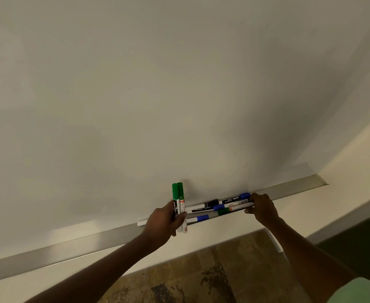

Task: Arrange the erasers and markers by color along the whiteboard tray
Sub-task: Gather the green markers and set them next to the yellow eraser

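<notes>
Left hand (165,219): grip closed around two green-capped markers (178,202), held upright, caps up, in front of the whiteboard (136,95) and just above the tray's front edge.

Right hand (261,207): fingers curled onto the right end of the marker pile; appears to pinch or press one white barrel there, exact contact hidden by the knuckles.

Aluminium whiteboard tray (48,254): runs diagonally from lower left to upper right; bare on both long stretches, all stock bunched between the two hands.

Pile in tray: black-capped marker (212,202); blue-ended marker (236,199) against the board; second blue-capped marker (219,207) mid-pile; green-capped marker (224,211) at the front lip; another blue-capped marker (201,218) lying apart, just right of the left hand. Barrels crossed and overlapping. White stick (141,223) poking out left of the left hand, kind unclear. No erasers visible.

Step in hand, by judgement: gathering greens; two collected, one green left in the pile.

Next move calls for: freeing that green from under its neighbours without rolling others off the lip, adding it to the left-hand bundle, then laying greens together on a bare stretch.
</notes>
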A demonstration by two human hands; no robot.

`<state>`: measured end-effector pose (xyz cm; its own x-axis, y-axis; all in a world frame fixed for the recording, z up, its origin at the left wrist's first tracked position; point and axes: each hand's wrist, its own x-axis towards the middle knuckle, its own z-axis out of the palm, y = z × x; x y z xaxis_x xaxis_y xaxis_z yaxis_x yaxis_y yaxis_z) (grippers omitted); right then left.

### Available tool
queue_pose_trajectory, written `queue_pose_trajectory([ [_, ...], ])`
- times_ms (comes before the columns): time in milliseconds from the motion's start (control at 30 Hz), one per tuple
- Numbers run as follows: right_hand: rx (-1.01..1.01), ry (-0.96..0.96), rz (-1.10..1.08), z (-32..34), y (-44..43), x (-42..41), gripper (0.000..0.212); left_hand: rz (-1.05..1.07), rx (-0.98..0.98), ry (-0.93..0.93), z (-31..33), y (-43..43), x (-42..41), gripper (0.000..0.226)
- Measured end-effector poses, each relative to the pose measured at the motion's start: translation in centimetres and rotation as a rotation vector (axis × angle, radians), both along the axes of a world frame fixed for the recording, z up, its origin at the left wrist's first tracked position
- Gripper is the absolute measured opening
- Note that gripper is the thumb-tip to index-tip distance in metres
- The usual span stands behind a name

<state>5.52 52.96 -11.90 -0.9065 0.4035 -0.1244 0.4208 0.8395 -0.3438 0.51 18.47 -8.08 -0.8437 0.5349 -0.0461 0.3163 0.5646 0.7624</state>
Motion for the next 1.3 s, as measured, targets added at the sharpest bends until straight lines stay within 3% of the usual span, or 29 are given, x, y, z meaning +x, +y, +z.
queue_pose_trajectory([
  [233, 0.015, 0.049, 0.079, -0.4, 0.2, 0.2, 0.026, 0.011, 0.004, -0.027, -0.4, 0.2, 0.2, 0.013],
  [433, 0.342, -0.09, 0.264, -0.2, 0.5, 0.2, 0.036, 0.012, -0.005, -0.017, -0.3, 0.2, 0.4, 0.013],
  [733, 0.376, -0.124, 0.289, -0.4, 0.7, 0.0, 0.036, 0.019, 0.005, -0.037, -0.1, 0.3, 0.5, 0.013],
  [933, 0.572, -0.233, 0.405, -0.5, 1.0, -0.2, 0.042, 0.014, -0.01, -0.031, -0.3, 0.6, 0.6, 0.014],
  [1133, 0.793, -0.137, 0.602, 1.0, 1.5, -0.5, 0.043, 0.009, -0.008, -0.022, -0.4, 1.0, 0.6, 0.014],
  [1300, 0.733, -0.304, 0.607, 0.5, 2.7, -1.0, 0.039, 0.0, -0.009, -0.009, -0.5, 0.9, 0.6, 0.013],
])
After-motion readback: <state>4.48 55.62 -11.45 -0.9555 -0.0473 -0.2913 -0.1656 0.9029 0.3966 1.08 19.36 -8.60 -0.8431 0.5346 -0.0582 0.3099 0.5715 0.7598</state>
